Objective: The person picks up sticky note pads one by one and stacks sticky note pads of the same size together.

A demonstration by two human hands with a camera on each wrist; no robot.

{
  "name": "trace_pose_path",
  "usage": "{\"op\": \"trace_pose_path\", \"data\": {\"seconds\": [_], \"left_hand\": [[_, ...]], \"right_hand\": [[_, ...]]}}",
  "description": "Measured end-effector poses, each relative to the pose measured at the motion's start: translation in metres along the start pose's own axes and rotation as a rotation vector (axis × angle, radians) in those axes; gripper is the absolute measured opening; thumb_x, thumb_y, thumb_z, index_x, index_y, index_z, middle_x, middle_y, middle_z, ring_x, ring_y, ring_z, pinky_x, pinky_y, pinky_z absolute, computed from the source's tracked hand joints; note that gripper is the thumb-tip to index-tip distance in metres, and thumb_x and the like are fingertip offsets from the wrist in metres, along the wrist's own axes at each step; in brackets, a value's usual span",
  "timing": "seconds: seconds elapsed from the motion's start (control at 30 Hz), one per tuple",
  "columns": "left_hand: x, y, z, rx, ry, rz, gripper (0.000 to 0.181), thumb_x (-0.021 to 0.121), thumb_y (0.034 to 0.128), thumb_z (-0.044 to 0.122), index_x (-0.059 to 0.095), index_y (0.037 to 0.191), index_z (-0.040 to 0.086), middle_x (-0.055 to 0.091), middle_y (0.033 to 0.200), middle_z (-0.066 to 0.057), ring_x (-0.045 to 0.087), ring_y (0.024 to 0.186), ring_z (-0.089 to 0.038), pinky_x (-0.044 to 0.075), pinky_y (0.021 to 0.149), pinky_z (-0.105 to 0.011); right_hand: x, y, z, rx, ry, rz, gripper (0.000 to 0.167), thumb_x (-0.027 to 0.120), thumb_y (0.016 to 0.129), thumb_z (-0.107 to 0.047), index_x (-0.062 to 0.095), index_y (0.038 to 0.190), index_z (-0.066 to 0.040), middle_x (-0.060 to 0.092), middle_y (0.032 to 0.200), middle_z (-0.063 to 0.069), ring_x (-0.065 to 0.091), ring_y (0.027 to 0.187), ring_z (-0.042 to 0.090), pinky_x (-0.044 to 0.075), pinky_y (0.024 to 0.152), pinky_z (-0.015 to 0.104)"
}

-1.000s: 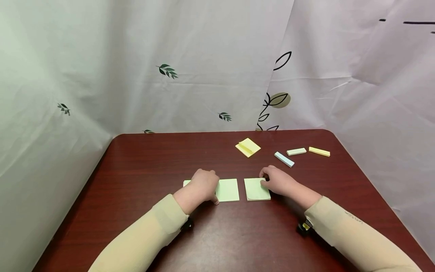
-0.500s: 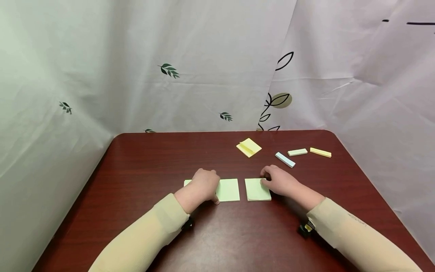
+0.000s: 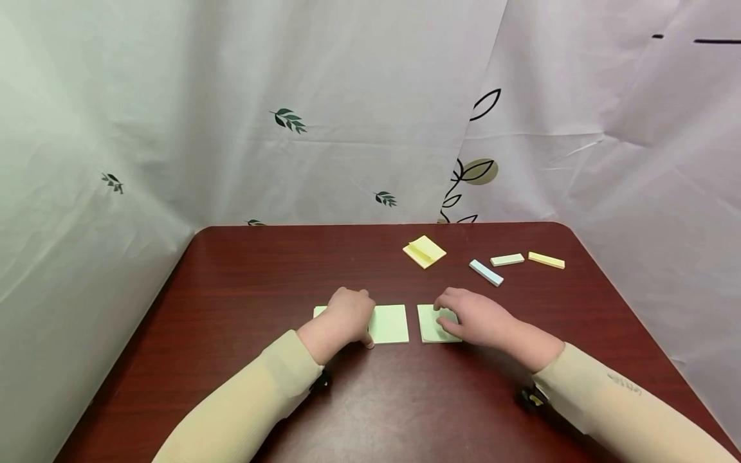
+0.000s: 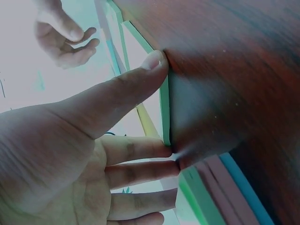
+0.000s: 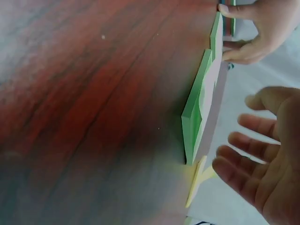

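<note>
Left hand (image 3: 347,315): had the left green pad (image 3: 390,324) pinched by its edges, thumb and finger
Right hand (image 3: 477,316): just hovered over the right green pad (image 3: 427,325), fingers kinda loosely spread
Both pads: lay flat on the table (image 3: 405,405), small gap between
Yellow pad (image 3: 431,248): sat farther back

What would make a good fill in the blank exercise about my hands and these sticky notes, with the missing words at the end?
1. The left hand grips the green pad between its fingers and ____.
2. The right hand, above a second green pad, holds ____.
3. The farthest square pad is coloured ____.
4. To its right, the narrow strips number ____.

Missing words: thumb; nothing; yellow; three.
</note>
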State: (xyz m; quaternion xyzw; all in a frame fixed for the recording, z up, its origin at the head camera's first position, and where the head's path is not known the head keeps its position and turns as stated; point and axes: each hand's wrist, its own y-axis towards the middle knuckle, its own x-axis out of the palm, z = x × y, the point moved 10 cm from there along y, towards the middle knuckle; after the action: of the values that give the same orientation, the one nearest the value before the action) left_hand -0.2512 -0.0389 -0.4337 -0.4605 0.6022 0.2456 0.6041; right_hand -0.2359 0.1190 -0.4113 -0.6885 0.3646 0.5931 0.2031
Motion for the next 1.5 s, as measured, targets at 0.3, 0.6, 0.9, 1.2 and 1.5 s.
{"op": "trace_pose_path", "data": {"seconds": [0.3, 0.6, 0.9, 1.2, 1.5], "left_hand": [[0.002, 0.000, -0.003, -0.004, -0.015, 0.002, 0.056, 0.086, 0.0656, 0.057, 0.074, 0.100, 0.015, 0.060, 0.094, -0.001, 0.063, 0.078, -0.019, 0.047, 0.087, -0.040], [0.003, -0.003, -0.004, 0.018, -0.041, 0.037, 0.047, 0.086, 0.0639, 0.057, 0.070, 0.083, 0.017, 0.058, 0.090, 0.000, 0.063, 0.080, -0.020, 0.046, 0.084, -0.039], [0.005, -0.004, -0.006, 0.043, -0.050, 0.038, 0.047, 0.082, 0.0680, 0.061, 0.069, 0.086, 0.019, 0.057, 0.092, 0.001, 0.061, 0.084, -0.022, 0.044, 0.083, -0.039], [0.008, -0.006, -0.006, 0.032, -0.031, -0.005, 0.067, 0.078, 0.0728, 0.063, 0.068, 0.115, 0.012, 0.059, 0.106, -0.003, 0.061, 0.095, -0.025, 0.045, 0.087, -0.040], [0.010, -0.007, -0.009, 0.038, -0.107, -0.001, 0.077, 0.079, 0.0740, 0.061, 0.061, 0.132, 0.012, 0.061, 0.120, -0.006, 0.060, 0.108, -0.028, 0.045, 0.093, -0.044]], "right_hand": [[0.017, -0.006, -0.025, -0.146, -0.097, -0.113, 0.028, 0.076, 0.083, -0.028, 0.068, 0.106, -0.014, 0.059, 0.107, -0.001, 0.056, 0.098, 0.016, 0.051, 0.080, 0.032], [0.024, -0.007, -0.028, -0.194, -0.137, -0.108, 0.027, 0.079, 0.079, -0.020, 0.070, 0.104, -0.014, 0.061, 0.107, 0.000, 0.057, 0.097, 0.018, 0.052, 0.078, 0.033], [0.023, -0.005, -0.035, -0.241, -0.190, -0.066, 0.023, 0.077, 0.075, -0.013, 0.070, 0.097, -0.014, 0.063, 0.098, -0.001, 0.058, 0.090, 0.019, 0.052, 0.075, 0.032], [0.023, -0.006, -0.034, -0.239, -0.186, -0.063, 0.022, 0.075, 0.074, -0.011, 0.070, 0.095, -0.015, 0.063, 0.097, -0.001, 0.058, 0.089, 0.018, 0.051, 0.075, 0.031], [0.023, -0.007, -0.034, -0.249, -0.185, -0.060, 0.022, 0.075, 0.075, -0.012, 0.070, 0.097, -0.015, 0.063, 0.098, 0.000, 0.059, 0.091, 0.019, 0.052, 0.076, 0.033]]}}
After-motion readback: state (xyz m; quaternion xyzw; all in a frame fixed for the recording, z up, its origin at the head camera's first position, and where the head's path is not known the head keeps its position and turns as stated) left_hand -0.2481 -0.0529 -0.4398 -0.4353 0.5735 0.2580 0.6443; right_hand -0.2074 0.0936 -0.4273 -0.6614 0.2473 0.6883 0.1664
